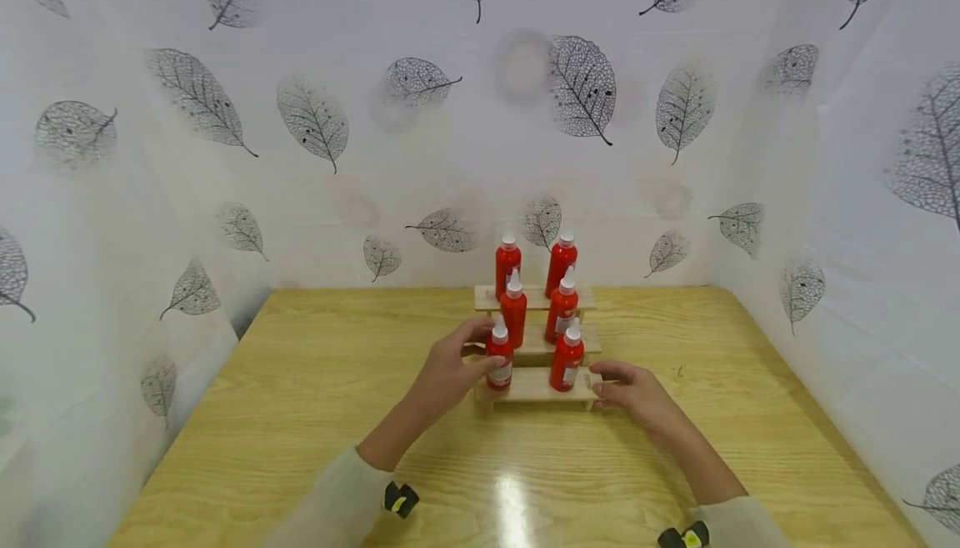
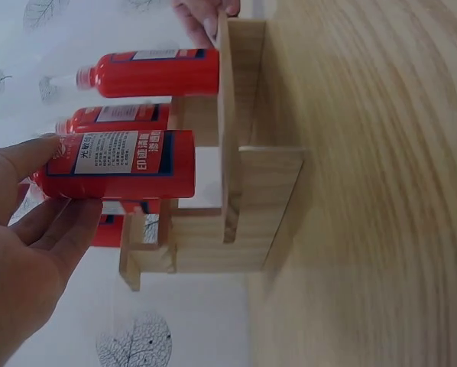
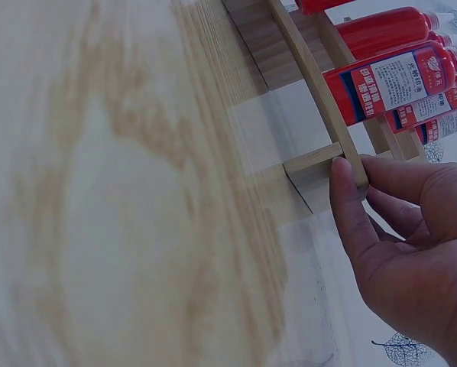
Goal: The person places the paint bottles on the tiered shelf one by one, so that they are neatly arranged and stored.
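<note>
A three-step wooden rack bears red squeeze bottles with white pointed caps. My left hand pinches the front-left bottle between thumb and fingers. In the left wrist view a narrow gap shows between that bottle's base and the lowest step. At the rack's right end, my right hand grips the tip of the lowest step between thumb and fingers. Close to that hand, the front-right bottle stands upright on the same step.
Two bottles stand on the middle step, one a left-hand bottle; behind them, two more, including a back-right bottle, are on the top step. The wooden table meets a leaf-patterned white curtain at the back and sides.
</note>
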### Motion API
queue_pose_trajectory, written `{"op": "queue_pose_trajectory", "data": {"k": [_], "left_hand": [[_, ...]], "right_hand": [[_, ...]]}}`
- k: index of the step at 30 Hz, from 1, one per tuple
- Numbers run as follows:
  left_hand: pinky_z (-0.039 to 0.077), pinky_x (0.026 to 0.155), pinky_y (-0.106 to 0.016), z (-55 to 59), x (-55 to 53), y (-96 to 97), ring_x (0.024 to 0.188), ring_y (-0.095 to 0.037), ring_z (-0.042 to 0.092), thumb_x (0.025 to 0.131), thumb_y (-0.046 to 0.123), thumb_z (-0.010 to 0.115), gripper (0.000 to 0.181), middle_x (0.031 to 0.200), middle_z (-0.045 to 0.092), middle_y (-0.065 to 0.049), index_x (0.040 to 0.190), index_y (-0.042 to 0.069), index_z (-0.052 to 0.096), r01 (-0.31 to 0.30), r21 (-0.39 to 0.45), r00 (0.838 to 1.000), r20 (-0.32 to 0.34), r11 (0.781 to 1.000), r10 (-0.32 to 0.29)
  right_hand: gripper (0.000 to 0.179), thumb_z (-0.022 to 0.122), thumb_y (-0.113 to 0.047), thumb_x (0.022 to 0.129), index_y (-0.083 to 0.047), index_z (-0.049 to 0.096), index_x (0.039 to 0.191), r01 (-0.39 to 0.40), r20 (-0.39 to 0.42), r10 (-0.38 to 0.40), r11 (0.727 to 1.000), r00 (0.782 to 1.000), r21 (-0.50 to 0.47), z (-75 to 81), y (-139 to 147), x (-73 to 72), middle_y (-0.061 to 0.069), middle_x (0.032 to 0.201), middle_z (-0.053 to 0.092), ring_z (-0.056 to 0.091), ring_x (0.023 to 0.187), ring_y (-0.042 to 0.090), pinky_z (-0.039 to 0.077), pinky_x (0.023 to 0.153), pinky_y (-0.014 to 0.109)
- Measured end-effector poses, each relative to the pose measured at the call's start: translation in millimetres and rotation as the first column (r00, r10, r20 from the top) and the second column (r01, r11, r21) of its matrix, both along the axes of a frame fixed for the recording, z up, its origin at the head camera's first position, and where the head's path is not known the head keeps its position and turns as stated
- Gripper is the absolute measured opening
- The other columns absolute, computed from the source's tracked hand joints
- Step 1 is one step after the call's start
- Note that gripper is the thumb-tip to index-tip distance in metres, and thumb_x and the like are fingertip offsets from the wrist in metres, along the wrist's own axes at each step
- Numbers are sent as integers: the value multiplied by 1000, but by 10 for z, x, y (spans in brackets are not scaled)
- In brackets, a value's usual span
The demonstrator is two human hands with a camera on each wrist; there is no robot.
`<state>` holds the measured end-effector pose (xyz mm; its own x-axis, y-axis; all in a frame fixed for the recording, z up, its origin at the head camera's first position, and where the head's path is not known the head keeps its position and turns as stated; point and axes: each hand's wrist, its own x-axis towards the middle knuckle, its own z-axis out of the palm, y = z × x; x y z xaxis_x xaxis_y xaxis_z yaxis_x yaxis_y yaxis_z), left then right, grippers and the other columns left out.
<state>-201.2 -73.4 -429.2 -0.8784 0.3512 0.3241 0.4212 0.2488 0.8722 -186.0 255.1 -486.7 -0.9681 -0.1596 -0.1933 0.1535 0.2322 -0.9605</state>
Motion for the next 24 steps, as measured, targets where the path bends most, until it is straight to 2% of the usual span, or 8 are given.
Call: {"op": "queue_pose_trajectory", "data": {"k": [8,15,19,21,23,24], "left_hand": [[56,99,-44,-82,8,146,116,-20,62,93,20,75,47,129,64,-3,135,18,56,29,-24,999,38,999,-28],[55,99,-44,-66,30,175,119,-22,61,93,18,74,51,132,63,-6,139,15,54,3,-39,999,37,999,-2],[54,101,-44,-69,30,170,121,-22,60,95,24,72,53,135,61,-4,143,15,51,11,-50,999,53,999,-8],[54,101,-45,-80,30,143,123,-22,58,98,31,68,53,139,59,-2,146,17,50,-17,-82,999,46,996,21],[51,104,-47,-92,22,95,128,-23,55,100,41,61,54,144,56,1,148,19,48,-84,-143,996,15,986,87],[50,106,-49,-98,16,62,131,-25,53,102,45,57,54,146,54,1,148,19,48,-129,-175,992,-13,976,129]], "right_hand": [[49,65,-16,98,6,51,139,-14,-1,14,1000,1000,-3,3,-17,-6,24,131,55,65,101,25,61,86,34],[50,65,-18,98,5,51,140,-19,-8,19,1000,1000,5,22,-36,-18,24,133,55,66,101,24,61,85,34],[50,62,-21,100,5,50,142,-9,-8,9,1000,1000,14,44,-37,-6,25,138,53,66,104,24,61,86,35],[51,59,-26,103,4,49,143,12,-39,-10,999,999,52,62,-26,0,25,138,54,65,108,26,60,88,36],[53,53,-35,105,1,48,145,46,-117,-27,986,993,162,87,3,8,23,138,56,63,113,28,59,92,39],[55,51,-38,106,0,47,146,69,-166,-31,971,986,229,105,22,13,23,138,55,61,116,30,57,95,42]]}}
